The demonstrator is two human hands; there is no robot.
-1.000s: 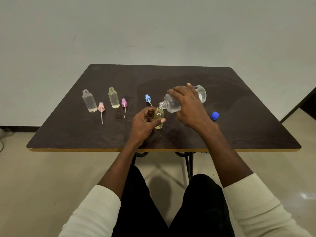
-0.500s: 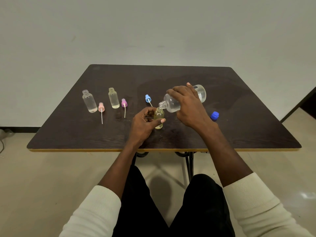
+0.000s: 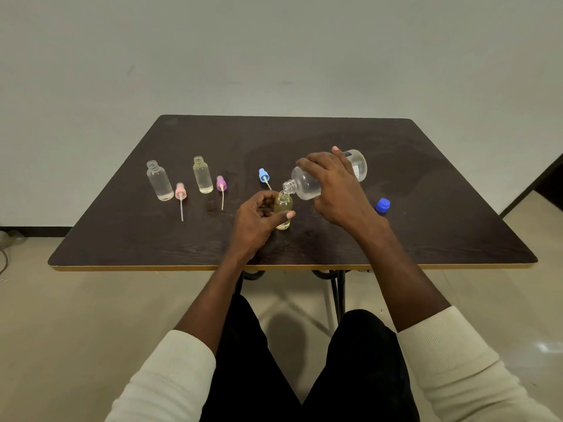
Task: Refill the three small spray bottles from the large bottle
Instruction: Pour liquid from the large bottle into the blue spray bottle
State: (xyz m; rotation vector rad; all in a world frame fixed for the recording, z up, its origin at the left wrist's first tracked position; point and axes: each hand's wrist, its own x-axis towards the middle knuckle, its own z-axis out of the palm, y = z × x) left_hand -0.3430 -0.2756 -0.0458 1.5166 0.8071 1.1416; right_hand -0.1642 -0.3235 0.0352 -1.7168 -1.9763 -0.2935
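My right hand (image 3: pixel 338 190) grips the large clear bottle (image 3: pixel 307 182), tilted on its side with its open neck just over the mouth of a small yellowish spray bottle (image 3: pixel 284 210). My left hand (image 3: pixel 259 222) holds that small bottle upright on the dark table (image 3: pixel 426 208). Two more small open bottles stand at the left: a clear one (image 3: pixel 159 184) and a faintly yellow one (image 3: pixel 202 175). Three spray tops lie on the table: pink (image 3: pixel 179 193), purple (image 3: pixel 221 185) and light blue (image 3: pixel 263 175).
The large bottle's blue cap (image 3: pixel 383 205) lies to the right of my right hand. The table's front edge (image 3: pixel 152 267) runs close to my knees. A pale wall stands behind the table, and a dark opening shows at far right.
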